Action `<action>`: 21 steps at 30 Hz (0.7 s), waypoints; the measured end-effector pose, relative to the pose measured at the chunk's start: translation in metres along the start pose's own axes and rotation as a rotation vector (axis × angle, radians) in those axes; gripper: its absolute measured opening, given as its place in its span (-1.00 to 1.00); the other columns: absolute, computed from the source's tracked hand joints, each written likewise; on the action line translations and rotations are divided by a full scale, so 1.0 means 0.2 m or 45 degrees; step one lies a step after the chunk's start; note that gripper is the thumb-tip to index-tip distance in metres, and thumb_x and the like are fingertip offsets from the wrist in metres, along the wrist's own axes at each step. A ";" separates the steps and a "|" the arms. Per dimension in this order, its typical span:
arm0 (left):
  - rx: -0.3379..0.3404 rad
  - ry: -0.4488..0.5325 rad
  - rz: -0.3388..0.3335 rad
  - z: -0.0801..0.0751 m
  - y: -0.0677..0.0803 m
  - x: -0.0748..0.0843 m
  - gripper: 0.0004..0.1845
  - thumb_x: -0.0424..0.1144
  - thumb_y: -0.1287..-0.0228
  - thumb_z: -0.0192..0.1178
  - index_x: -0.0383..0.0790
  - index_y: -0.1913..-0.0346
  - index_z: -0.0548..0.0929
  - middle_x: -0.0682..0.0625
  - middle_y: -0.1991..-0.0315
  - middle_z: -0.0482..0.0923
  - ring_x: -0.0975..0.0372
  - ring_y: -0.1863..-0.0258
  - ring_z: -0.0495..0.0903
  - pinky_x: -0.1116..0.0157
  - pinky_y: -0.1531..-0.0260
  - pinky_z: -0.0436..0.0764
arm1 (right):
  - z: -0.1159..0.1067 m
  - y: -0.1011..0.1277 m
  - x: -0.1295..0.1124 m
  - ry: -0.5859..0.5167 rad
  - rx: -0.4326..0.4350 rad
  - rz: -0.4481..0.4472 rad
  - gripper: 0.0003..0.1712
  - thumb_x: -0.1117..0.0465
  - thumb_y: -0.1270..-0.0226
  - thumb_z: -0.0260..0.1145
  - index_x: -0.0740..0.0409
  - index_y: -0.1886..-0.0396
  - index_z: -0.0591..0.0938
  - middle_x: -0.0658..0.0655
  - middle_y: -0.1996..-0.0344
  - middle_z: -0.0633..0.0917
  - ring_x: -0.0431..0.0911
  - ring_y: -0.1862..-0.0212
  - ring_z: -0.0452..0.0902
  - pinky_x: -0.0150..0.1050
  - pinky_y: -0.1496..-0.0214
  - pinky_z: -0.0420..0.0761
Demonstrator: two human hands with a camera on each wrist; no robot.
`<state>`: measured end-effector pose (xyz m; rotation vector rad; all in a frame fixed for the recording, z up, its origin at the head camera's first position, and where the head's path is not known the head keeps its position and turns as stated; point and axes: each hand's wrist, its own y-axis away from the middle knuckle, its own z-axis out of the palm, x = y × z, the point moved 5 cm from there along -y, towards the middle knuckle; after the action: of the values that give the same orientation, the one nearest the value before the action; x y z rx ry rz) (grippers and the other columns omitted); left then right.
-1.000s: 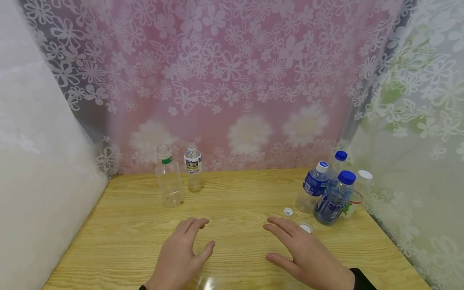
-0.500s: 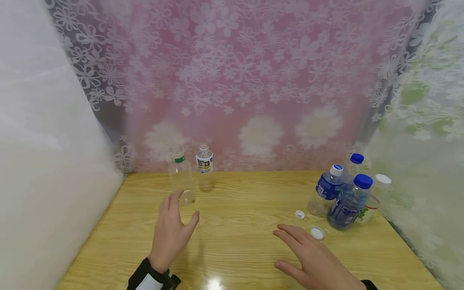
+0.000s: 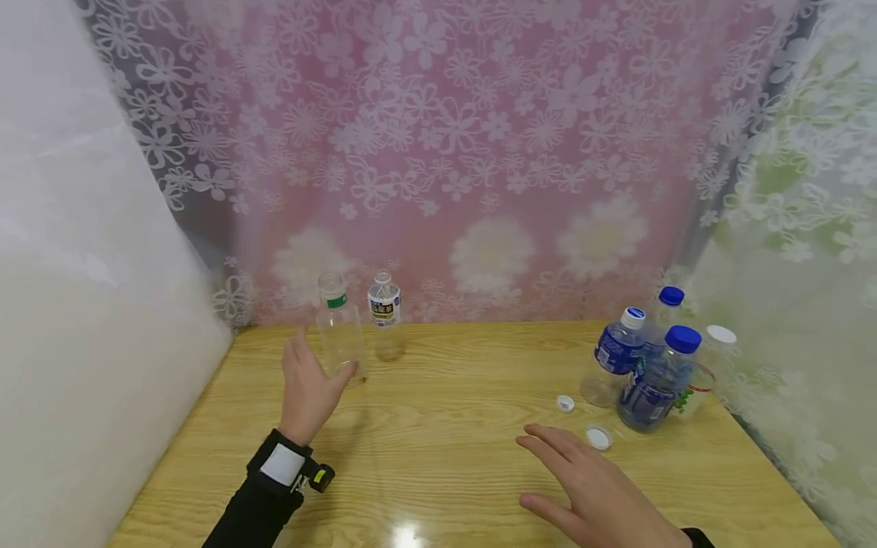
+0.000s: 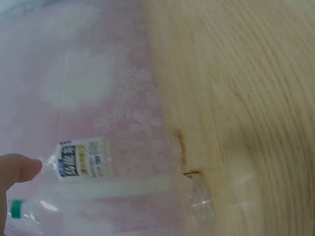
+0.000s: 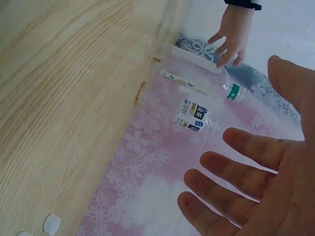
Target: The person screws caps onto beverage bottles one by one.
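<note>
The tall clear bottle (image 3: 342, 332) is standing upright near the back edge of the table (image 3: 445, 403), toward its back left corner. It is wearing a green band below its neck, and no cap is sitting on top. Just beside it, a smaller bottle (image 3: 387, 313) is standing without a cap too.

The left hand (image 3: 308, 388) is hanging right by the tall bottle, thumb and fingers held apart, not curling round anything. I cannot tell if a finger is touching the plastic. The right hand (image 3: 585, 483) is hovering over the table toward the right edge, fingers spread and holding nothing. Near it, a little white cap (image 3: 565, 403) and a wider white lid (image 3: 599, 438) are lying. Four bottles (image 3: 647, 396) with caps on are standing close together by the right edge.

The tall bottle is looking empty, so it is probably weighing very little and tipping easily. Its thin sides are likely feeling smooth and slippery, and denting under a hard squeeze. A soft hold round its middle, below the green band, is looking best.
</note>
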<state>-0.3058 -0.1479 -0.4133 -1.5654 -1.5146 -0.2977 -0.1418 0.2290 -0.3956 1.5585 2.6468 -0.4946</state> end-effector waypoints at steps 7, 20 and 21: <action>-0.093 0.072 -0.130 0.07 -0.11 -0.15 0.27 0.15 -0.17 0.42 -0.28 -0.61 -0.25 -0.40 -0.55 -0.11 -0.24 -0.52 -0.01 -0.21 -0.42 0.14 | -0.01 0.01 0.00 -0.010 -0.011 0.019 -0.27 -0.41 -0.40 0.09 -0.31 -0.48 0.36 -0.18 -0.41 0.43 -0.15 -0.37 0.44 -0.10 -0.17 0.60; -0.254 0.329 -0.191 0.17 -0.22 -0.24 0.30 -0.01 -0.18 0.47 0.11 -0.62 -0.41 -0.30 -0.60 -0.10 -0.21 -0.53 0.05 -0.24 -0.40 0.19 | 0.00 0.03 0.02 -0.041 -0.032 0.032 -0.27 -0.40 -0.40 0.09 -0.29 -0.48 0.36 -0.17 -0.39 0.44 -0.17 -0.36 0.43 -0.08 -0.23 0.57; -0.266 0.328 -0.198 0.18 -0.22 -0.24 0.30 -0.01 -0.19 0.46 0.11 -0.62 -0.41 -0.31 -0.59 -0.08 -0.21 -0.52 0.06 -0.24 -0.39 0.19 | 0.00 0.04 0.03 -0.042 -0.036 0.039 -0.27 -0.40 -0.40 0.08 -0.29 -0.48 0.36 -0.18 -0.39 0.44 -0.18 -0.36 0.43 -0.07 -0.24 0.56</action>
<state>-0.3697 -0.1614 -0.4486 -1.5035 -1.4384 -0.7383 -0.1377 0.2369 -0.3992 1.5663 2.5902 -0.4747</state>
